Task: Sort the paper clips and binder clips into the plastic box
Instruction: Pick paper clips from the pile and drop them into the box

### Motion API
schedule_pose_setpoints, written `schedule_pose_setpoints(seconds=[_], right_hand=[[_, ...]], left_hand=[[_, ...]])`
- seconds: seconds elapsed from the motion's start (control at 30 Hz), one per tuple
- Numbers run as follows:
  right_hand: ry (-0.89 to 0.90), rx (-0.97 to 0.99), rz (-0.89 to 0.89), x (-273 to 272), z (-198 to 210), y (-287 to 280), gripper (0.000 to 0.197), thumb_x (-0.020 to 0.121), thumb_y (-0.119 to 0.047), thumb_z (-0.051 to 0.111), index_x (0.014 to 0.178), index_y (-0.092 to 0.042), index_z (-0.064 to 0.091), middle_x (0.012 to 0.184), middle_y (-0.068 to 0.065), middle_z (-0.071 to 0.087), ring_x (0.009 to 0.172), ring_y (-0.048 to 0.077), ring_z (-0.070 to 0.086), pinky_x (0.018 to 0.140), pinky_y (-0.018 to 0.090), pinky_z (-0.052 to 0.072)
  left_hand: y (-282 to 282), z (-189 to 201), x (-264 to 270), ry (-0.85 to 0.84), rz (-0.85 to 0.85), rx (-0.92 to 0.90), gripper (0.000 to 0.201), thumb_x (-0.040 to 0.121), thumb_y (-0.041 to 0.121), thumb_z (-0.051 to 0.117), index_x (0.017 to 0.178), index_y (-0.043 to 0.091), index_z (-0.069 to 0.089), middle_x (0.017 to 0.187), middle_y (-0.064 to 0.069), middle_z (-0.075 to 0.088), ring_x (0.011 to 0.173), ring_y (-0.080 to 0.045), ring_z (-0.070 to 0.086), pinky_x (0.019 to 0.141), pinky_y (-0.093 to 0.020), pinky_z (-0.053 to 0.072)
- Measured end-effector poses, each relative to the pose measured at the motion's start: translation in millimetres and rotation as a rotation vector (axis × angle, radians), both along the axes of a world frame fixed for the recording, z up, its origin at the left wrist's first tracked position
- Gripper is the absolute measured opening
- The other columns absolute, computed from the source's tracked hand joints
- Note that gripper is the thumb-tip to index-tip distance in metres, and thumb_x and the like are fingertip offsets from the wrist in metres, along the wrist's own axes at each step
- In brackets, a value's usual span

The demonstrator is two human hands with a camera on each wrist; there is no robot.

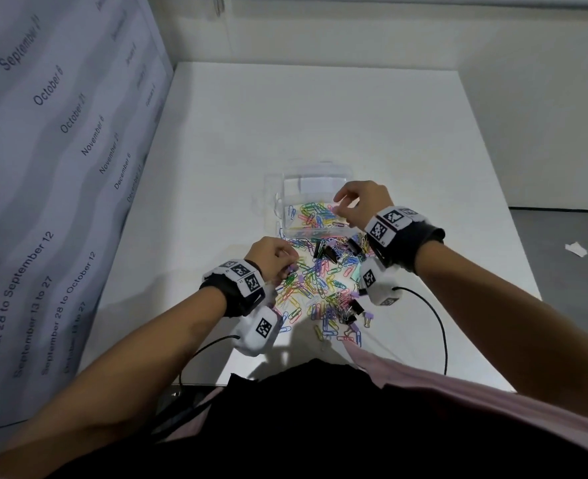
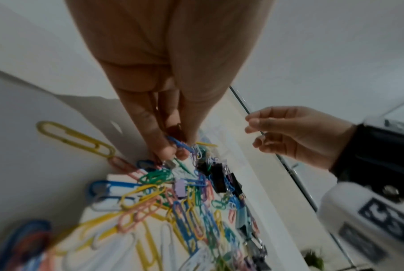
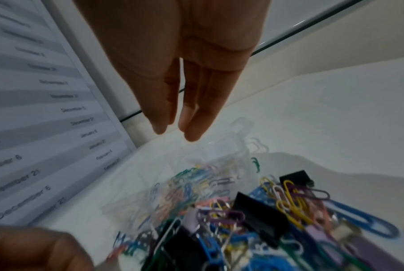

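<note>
Beyond plastic box [image 1: 287, 176], bare table [image 1: 320, 115]

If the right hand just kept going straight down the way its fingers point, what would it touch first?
Probably the paper clips already lying in the clear plastic box; the right hand hovers over them with nothing visible between, though depth is uncertain.

Wall sheet [image 1: 43, 167] with dates: "September 21", "October 6", "August 28 to September 12"
</note>
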State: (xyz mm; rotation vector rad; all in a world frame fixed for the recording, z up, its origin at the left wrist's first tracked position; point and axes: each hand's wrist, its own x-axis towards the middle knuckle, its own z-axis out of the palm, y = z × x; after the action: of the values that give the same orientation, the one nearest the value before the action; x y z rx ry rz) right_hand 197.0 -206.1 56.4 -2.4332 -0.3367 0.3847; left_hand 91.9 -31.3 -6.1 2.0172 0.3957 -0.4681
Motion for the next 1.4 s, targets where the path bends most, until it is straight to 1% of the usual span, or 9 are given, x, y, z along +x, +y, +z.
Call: schedule_pose_setpoints(seconds=[0.13,0.27,0.43,0.67,0.83,1.03,1.13,1.27,1.4], right_hand=[[0.078,-0.109,0.122,-25.1,-12.5,1.9,0.008,0.078,-0.009,0.063,0.082,-0.013,0.068,0.084,0.003,0.068,0.063,0.013,0.058,0.051,0.017,0.044],[0.197,-0.292,0.353,-55.8,-26.8,2.0,0.020,0.071,-0.020,0.075,0.086,-0.010,0.068,0.068,-0.008,0.056,0.067,0.011,0.054,0.057,0.021,0.043],[0.209,-0.462,0.503,-69.3,-42.3,2.7,0.039,0.072,-0.029,0.076,0.103,-0.011,0.060,0.086,-0.003,0.048,0.083,0.015,0.042,0.068,0.025,0.031],[0.205,-0.303,0.335,-68.0,-33.4,-2.5,0.023,0.076,0.000,0.055,0.088,-0.008,0.073,0.089,0.006,0.071,0.078,0.014,0.057,0.072,0.022,0.048],[0.162,-0.220,0.223,-50.6,-20.0,-7.2,0.027,0.081,-0.001,0.048,0.086,-0.010,0.073,0.088,0.005,0.072,0.068,0.016,0.062,0.057,0.015,0.048],[0.034,-0.074,0.059,-16.8,-0.2,0.0,0.014,0.084,-0.006,0.057,0.088,-0.011,0.069,0.096,0.007,0.071,0.077,0.019,0.065,0.069,0.026,0.056],[-0.022,0.061,-0.029,-3.8,6.2,1.1,0.010,0.083,-0.013,0.062,0.092,-0.013,0.067,0.091,0.007,0.071,0.075,0.026,0.069,0.077,0.041,0.058],[0.015,0.063,-0.044,-4.0,2.1,0.2,0.017,0.081,-0.017,0.063,0.098,-0.018,0.062,0.091,0.003,0.071,0.069,0.025,0.068,0.067,0.036,0.058],[0.044,-0.103,0.071,-26.8,-11.8,-1.3,0.018,0.081,-0.007,0.051,0.083,-0.017,0.066,0.091,0.004,0.069,0.062,0.017,0.061,0.052,0.022,0.049]], left_hand=[[0.1,0.6,-0.8,0.081,0.105,-0.178,0.011,0.091,0.006,0.053,0.084,0.008,0.060,0.066,-0.010,0.059,0.043,-0.012,0.050,0.049,-0.022,0.044],[-2.2,3.0,-1.5,0.149,0.133,-0.246,0.017,0.096,0.011,0.044,0.091,0.004,0.059,0.068,-0.010,0.058,0.037,-0.010,0.047,0.043,-0.018,0.038],[-5.8,6.5,1.6,0.181,0.162,-0.273,0.020,0.097,0.015,0.042,0.098,0.004,0.059,0.072,-0.010,0.063,0.040,-0.012,0.052,0.048,-0.021,0.042],[-2.6,23.5,13.0,0.081,0.063,-0.408,0.033,0.082,-0.019,0.049,0.112,-0.008,0.057,0.069,-0.006,0.071,0.066,-0.015,0.070,0.066,-0.024,0.059],[-10.0,45.9,34.8,-0.039,0.153,-0.346,0.034,0.085,-0.018,0.041,0.110,-0.006,0.060,0.104,-0.021,0.064,0.071,-0.015,0.067,0.056,-0.013,0.056],[-12.9,52.3,52.5,-0.020,0.263,-0.505,0.042,0.093,-0.004,0.042,0.135,0.001,0.042,0.131,-0.016,0.050,0.110,-0.022,0.053,0.095,-0.026,0.045],[-11.7,54.0,48.2,-0.010,0.243,-0.539,0.045,0.096,0.000,0.039,0.140,0.006,0.036,0.138,-0.011,0.042,0.123,-0.025,0.048,0.100,-0.028,0.042],[-6.5,53.1,34.0,-0.041,0.268,-0.618,0.035,0.093,-0.004,0.043,0.127,0.002,0.048,0.104,-0.009,0.060,0.076,-0.015,0.062,0.060,-0.016,0.055],[-1.0,38.7,17.8,-0.031,-0.102,-0.148,0.024,0.087,0.000,0.055,0.110,0.003,0.060,0.086,-0.002,0.062,0.068,-0.009,0.058,0.061,-0.013,0.051]])
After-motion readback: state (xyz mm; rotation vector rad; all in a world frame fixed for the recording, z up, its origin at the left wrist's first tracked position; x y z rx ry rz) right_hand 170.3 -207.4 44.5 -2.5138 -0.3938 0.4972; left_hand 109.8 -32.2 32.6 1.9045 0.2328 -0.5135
